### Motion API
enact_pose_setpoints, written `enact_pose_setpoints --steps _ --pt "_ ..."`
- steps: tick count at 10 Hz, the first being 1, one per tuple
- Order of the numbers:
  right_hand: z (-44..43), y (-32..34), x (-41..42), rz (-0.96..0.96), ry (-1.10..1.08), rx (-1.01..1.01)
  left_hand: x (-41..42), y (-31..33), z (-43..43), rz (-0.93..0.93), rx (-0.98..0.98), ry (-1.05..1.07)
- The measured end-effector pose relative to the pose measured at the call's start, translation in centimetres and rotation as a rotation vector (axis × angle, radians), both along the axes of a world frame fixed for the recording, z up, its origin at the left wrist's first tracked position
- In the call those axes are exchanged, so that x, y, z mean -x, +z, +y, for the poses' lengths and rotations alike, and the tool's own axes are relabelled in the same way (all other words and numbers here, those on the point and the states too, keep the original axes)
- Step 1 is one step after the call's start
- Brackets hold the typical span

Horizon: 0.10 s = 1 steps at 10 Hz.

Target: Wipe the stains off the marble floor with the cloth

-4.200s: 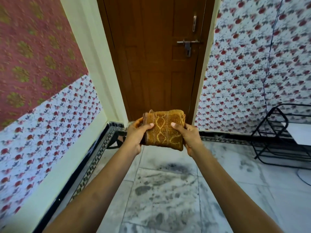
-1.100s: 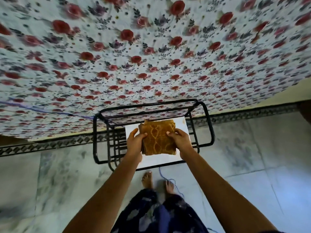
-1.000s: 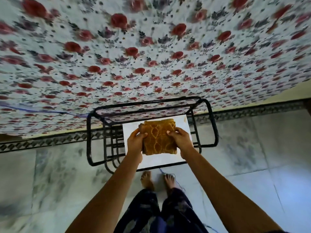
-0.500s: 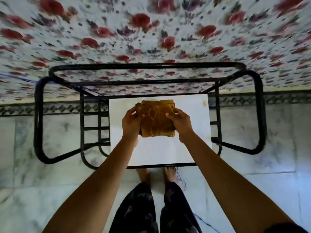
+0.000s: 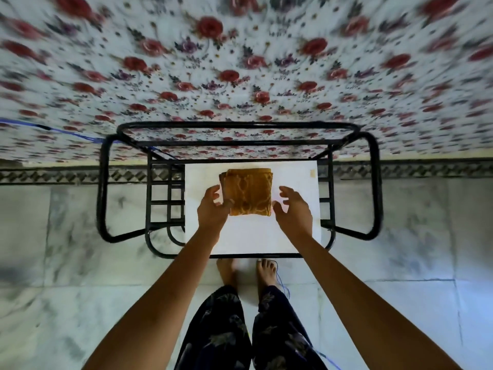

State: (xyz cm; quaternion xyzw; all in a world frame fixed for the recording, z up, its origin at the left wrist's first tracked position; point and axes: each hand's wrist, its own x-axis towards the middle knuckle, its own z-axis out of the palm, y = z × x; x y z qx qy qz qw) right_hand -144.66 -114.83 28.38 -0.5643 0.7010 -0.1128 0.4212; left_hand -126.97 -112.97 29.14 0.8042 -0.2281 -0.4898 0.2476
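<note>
Letting go of the cloth (image 5: 249,192), now lying on the white board (image 5: 253,236) of the black rack (image 5: 376,182) instead of hanging between two grips. Drawing the right hand (image 5: 293,212) clear, fingers spreading just beside the right edge. Loosening the left hand (image 5: 212,212), fingertips only brushing the left edge. Leaning in closer over the rack.

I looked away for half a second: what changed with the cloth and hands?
The cloth was set down on the white board of the rack and released. The right hand has pulled clear and open; the left hand is open at the cloth's left edge. The cloth stays folded, the rack unmoved.
</note>
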Motion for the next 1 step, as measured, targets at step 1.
enact_pose_setpoints --steps 1 --pt "1.62 5.45 0.36 0.039 0.084 0.069 1.71 5.16 2.07 -0.031 0.052 -0.024"
